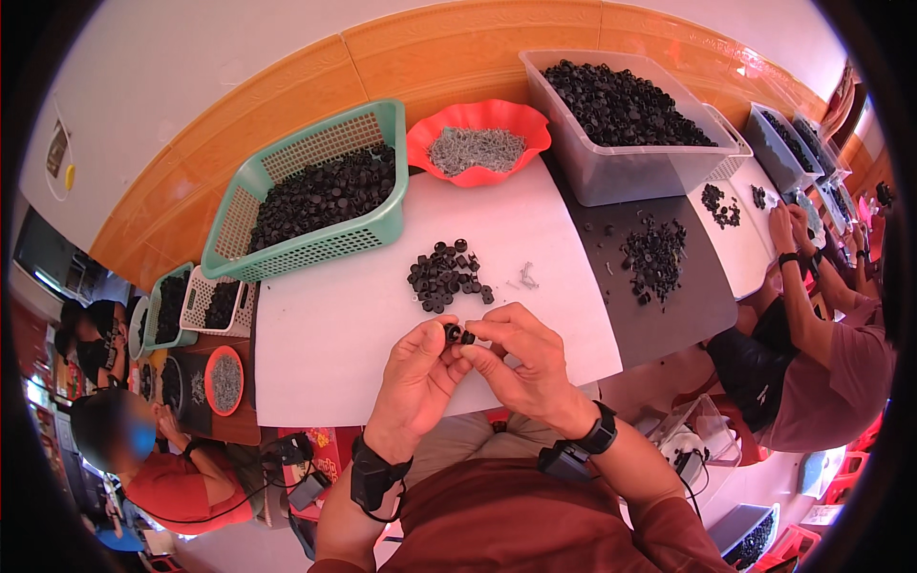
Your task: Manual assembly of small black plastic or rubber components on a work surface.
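Over the near edge of the white sheet, my two hands meet fingertip to fingertip. My left hand (417,372) is closed in a pinch on a small round black plastic part (452,332). Thumb and forefinger of my right hand (525,365) pinch a second small black part (467,337), right beside the first; whether the two are joined I cannot tell. Just beyond my fingers lies a loose pile of black plastic parts (441,277) on the sheet. A few small silvery pieces (527,276) lie to the right of that pile.
Behind the white sheet (325,353) stand a green basket (315,246) of black parts, a red bowl (476,177) of metal pieces and a clear tub (630,177) of black parts. More parts (654,258) lie on a dark mat at right. People work on both sides.
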`<move>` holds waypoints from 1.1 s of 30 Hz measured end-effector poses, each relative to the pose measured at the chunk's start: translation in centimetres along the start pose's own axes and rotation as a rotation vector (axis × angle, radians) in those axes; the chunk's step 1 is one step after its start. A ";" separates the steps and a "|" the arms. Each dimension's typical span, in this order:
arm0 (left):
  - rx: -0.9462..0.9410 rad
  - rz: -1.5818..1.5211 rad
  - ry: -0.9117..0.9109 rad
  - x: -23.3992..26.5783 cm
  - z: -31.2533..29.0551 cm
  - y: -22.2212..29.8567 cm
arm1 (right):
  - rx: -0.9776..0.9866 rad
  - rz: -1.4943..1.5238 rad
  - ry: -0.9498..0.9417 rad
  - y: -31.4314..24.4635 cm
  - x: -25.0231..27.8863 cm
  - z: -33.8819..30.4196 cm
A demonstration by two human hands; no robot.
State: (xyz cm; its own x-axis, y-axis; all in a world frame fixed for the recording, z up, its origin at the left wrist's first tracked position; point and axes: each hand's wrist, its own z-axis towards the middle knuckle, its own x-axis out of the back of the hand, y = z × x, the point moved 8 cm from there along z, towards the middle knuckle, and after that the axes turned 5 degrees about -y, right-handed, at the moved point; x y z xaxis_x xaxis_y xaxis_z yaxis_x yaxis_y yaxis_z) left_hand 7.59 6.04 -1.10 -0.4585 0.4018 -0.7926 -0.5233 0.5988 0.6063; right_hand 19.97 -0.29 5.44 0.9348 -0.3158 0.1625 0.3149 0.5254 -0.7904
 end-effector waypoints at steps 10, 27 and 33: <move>-0.004 0.039 0.004 -0.2 -0.1 0.0 | 0.027 -0.047 -0.008 -0.1 -0.1 0.0; -0.072 0.141 0.085 0.1 -0.4 0.1 | 0.072 -0.084 0.025 -0.2 0.0 -0.2; -0.082 0.166 0.077 -0.4 -0.5 0.3 | 0.077 -0.108 0.044 -0.2 0.1 -0.2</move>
State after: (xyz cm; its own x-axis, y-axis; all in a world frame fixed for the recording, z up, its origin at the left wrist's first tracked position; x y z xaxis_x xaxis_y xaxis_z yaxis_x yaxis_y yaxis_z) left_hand 7.21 5.70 -0.54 -0.5954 0.4345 -0.6758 -0.4913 0.4686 0.7342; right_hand 19.98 -0.58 5.50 0.8871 -0.4075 0.2169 0.4268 0.5449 -0.7218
